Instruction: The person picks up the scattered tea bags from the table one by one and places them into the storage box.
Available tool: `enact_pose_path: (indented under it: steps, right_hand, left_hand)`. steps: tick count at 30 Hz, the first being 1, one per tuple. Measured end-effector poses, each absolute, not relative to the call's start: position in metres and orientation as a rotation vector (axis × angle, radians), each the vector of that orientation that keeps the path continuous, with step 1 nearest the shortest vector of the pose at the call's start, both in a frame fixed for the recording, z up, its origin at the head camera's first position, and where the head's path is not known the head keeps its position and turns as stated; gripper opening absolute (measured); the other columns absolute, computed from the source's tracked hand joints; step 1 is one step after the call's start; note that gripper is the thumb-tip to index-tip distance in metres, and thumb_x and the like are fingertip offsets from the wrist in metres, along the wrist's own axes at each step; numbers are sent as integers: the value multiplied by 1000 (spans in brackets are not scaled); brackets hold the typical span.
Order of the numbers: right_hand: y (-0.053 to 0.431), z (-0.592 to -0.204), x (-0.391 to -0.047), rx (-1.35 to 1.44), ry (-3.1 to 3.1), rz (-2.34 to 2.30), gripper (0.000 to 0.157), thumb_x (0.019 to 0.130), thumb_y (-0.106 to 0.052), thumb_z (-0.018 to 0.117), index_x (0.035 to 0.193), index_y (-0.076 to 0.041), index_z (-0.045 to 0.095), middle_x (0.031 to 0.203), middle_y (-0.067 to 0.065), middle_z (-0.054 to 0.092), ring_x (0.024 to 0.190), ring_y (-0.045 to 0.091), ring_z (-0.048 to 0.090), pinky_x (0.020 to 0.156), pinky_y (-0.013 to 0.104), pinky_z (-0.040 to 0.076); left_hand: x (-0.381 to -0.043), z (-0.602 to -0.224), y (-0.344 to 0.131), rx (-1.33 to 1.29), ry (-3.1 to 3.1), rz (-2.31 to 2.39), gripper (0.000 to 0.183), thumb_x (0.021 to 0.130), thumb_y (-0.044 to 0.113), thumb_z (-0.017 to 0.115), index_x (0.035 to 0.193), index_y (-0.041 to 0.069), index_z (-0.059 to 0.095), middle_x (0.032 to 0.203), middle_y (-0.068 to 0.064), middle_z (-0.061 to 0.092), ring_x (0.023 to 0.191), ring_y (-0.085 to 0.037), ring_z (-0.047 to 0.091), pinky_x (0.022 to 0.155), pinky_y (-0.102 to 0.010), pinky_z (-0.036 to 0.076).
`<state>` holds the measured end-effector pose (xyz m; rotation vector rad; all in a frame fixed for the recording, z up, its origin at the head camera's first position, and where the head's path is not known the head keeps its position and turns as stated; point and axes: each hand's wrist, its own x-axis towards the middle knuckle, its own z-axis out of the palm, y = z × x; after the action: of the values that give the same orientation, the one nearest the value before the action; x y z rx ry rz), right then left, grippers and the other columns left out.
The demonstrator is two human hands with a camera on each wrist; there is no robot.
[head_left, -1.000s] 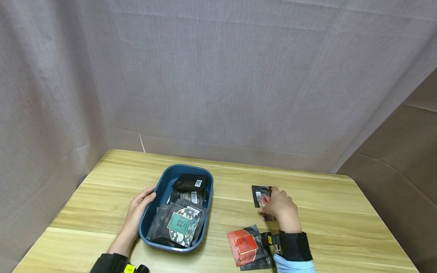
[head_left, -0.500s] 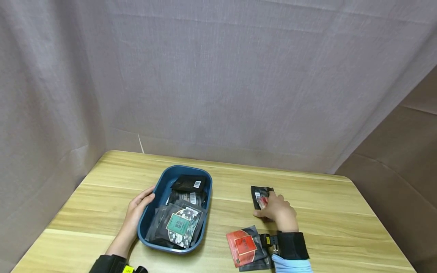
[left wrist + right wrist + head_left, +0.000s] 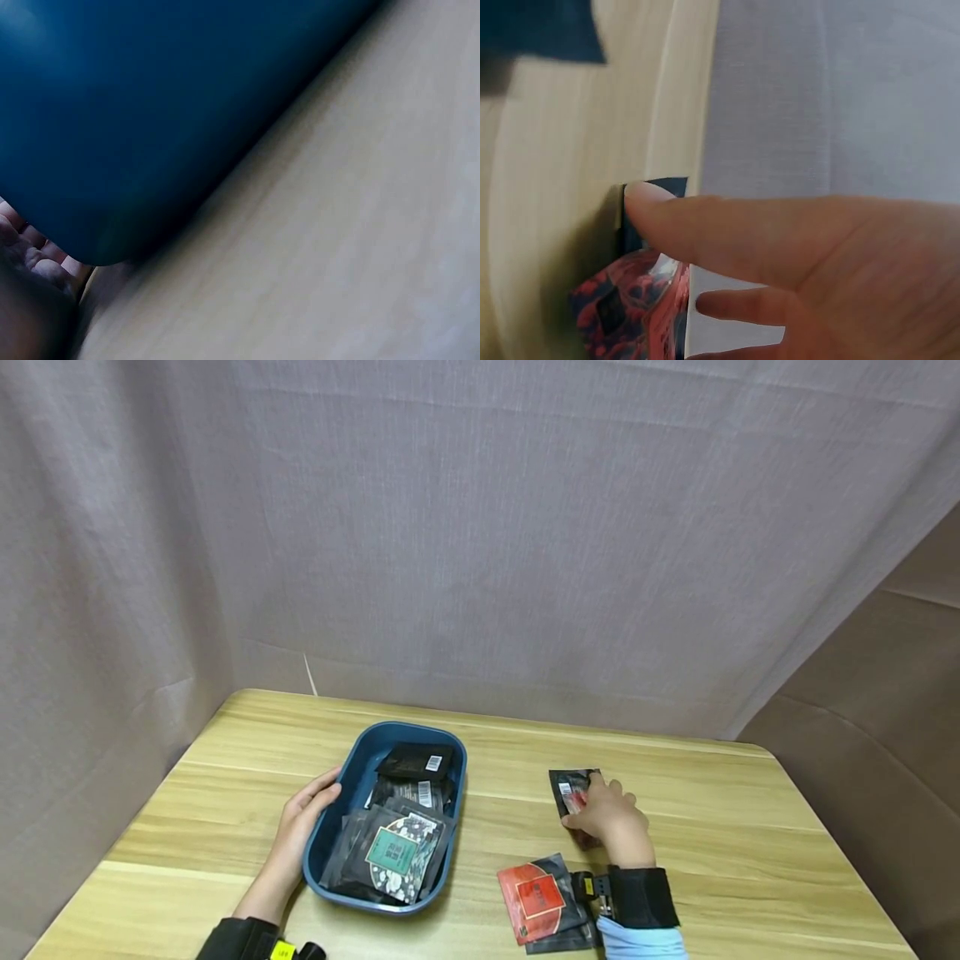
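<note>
In the head view my left hand [image 3: 299, 822] rests against the left outer wall of a blue plastic bin [image 3: 309, 852], its fingers lying along the side. Inside the bin lie several dark packets, the top one a black sachet with a green label [image 3: 392, 851]. Farther right, my right hand [image 3: 611, 818] pinches a black packet with red print and a white barcode [image 3: 573, 791] just over the table. The right wrist view has my thumb [image 3: 705, 229] on that packet's edge, with a red-patterned packet face [image 3: 634, 300] below it. The other fingertips are partly hidden.
Nearer the person, a red-labelled packet [image 3: 536, 902] overlaps another dark packet [image 3: 573, 939] on the wooden table [image 3: 750, 860], beside the right wrist camera. A grey cloth [image 3: 480, 543] hangs behind the table and brown cloth [image 3: 892, 710] at the right.
My right thumb stretches out to the left along the packets, then draws back in against them. The barcoded packet shifts slightly left. My left hand and the bin stay in place.
</note>
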<state>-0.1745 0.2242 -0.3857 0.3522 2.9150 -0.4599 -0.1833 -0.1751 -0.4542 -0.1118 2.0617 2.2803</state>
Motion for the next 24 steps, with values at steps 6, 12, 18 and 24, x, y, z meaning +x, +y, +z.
enact_pose_path:
  steps: [6, 12, 18, 24]
  right_hand:
    - [217, -378, -173, 349, 2945, -427, 80, 81, -30, 79, 138, 12, 43, 131, 38, 42, 114, 56, 43, 85, 71, 41]
    - [202, -365, -170, 323, 3048, -392, 70, 88, -33, 72, 139, 8, 46, 139, 41, 34, 119, 61, 39, 93, 75, 32]
    - [181, -360, -168, 251, 3175, -408, 69, 90, -34, 69, 142, 5, 46, 143, 39, 33, 119, 60, 41, 93, 72, 33]
    - [156, -361, -168, 13, 3405, -421, 66, 84, -32, 78, 138, 0, 55, 146, 38, 35, 119, 56, 46, 94, 70, 36]
  left_hand:
    - [-183, -454, -176, -116, 2066, 2263, 52, 104, 29, 51, 148, 2, 43, 152, -9, 41, 129, -11, 42, 93, -12, 41]
    - [-184, -452, -176, -90, 2055, 2269, 52, 104, 28, 50, 148, 2, 42, 152, -8, 40, 134, -15, 37, 95, -11, 39]
    - [-184, -453, -176, -79, 2055, 2268, 52, 105, 28, 50, 149, 1, 42, 153, -9, 39, 134, -15, 37, 95, -11, 39]
    - [-183, -453, -176, -89, 2061, 2261, 52, 105, 28, 50, 149, 2, 42, 153, -8, 40, 135, -15, 36, 95, -11, 38]
